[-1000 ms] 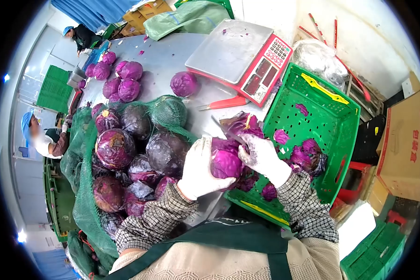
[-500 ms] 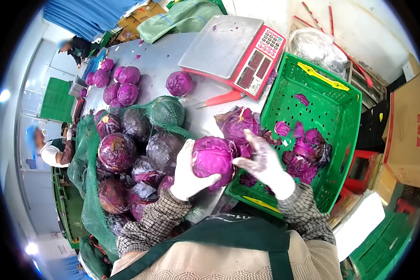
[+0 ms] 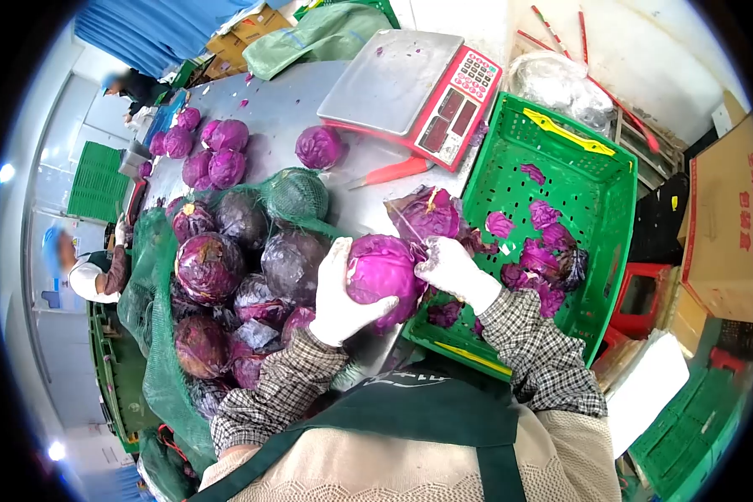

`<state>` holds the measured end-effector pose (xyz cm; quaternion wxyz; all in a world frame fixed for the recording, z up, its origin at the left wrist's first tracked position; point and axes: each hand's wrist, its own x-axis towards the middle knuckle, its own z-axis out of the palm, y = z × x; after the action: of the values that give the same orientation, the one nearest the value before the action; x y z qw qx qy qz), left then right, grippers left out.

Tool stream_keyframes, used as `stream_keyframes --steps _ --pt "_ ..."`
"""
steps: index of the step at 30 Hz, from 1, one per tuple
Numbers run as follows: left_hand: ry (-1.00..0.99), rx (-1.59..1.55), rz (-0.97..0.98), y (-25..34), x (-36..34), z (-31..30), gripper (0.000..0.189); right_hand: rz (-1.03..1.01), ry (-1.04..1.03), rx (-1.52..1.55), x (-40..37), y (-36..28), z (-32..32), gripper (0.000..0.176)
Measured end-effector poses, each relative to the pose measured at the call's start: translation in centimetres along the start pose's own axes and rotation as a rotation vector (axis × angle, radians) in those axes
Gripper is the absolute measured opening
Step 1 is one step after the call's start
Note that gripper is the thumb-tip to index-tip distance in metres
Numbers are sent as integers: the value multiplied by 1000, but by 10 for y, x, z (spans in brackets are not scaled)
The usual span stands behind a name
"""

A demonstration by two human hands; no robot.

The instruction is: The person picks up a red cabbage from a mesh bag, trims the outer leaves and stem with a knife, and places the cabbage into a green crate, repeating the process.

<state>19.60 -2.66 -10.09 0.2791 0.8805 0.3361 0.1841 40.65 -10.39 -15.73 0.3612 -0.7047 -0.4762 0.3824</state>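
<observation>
A dark green apron (image 3: 443, 410) and checked sleeves (image 3: 535, 351) are closest to the camera. Just past them, the left hand (image 3: 341, 293) in a white glove has its grip wrapped round a round purple cabbage (image 3: 382, 269), with the thumb under it and the fingers over its left side. The cabbage is held up in the air, above the near edge of the grey metal tabletop (image 3: 284, 109) and just left of a green plastic crate (image 3: 510, 167). The right hand (image 3: 448, 266), also in a white glove, is curled into a tight fist and touches the cabbage's right side. A thin grey knife blade (image 3: 406, 224) seems to poke up from that fist (it is hard to see well). Torn purple leaves (image 3: 552, 259) lie in the crate. To the left, a green net sack (image 3: 151, 335) holds many dark purple cabbages (image 3: 209, 268). Behind the hands, a big loose purple leaf (image 3: 431, 213) lies on the tabletop. Farther back is a red-handled knife (image 3: 393, 173), then a grey and red weighing scale (image 3: 410, 84). One small purple cabbage (image 3: 318, 146) sits alone near the scale, and a bunch of bright purple cabbages (image 3: 213, 159) sits farther left. A person in a blue cap (image 3: 79, 272) is at the left, and another person (image 3: 130, 84) is far away.
</observation>
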Motion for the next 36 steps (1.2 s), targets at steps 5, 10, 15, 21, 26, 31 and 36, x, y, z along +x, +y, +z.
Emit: stream_keyframes --steps 5,10,15,21,26,31,36 --pt "-53 8 37 8 -2 -1 117 -108 91 -291 -15 -26 -25 20" --pt "-369 495 128 63 19 -11 131 -123 114 -364 -13 -37 -22 24" --pt "-270 201 278 6 24 -26 128 -117 223 -365 -17 33 -14 29" --pt "-215 36 146 -14 20 -29 123 -83 299 -118 -63 75 -12 28" --pt "-192 34 99 -9 27 -26 120 156 417 -513 -92 122 -70 41" --pt "-237 103 -31 5 28 -22 126 -178 370 548 -59 23 -11 51" --pt "-350 159 139 9 26 -27 141 -158 254 379 -30 -23 26 39"
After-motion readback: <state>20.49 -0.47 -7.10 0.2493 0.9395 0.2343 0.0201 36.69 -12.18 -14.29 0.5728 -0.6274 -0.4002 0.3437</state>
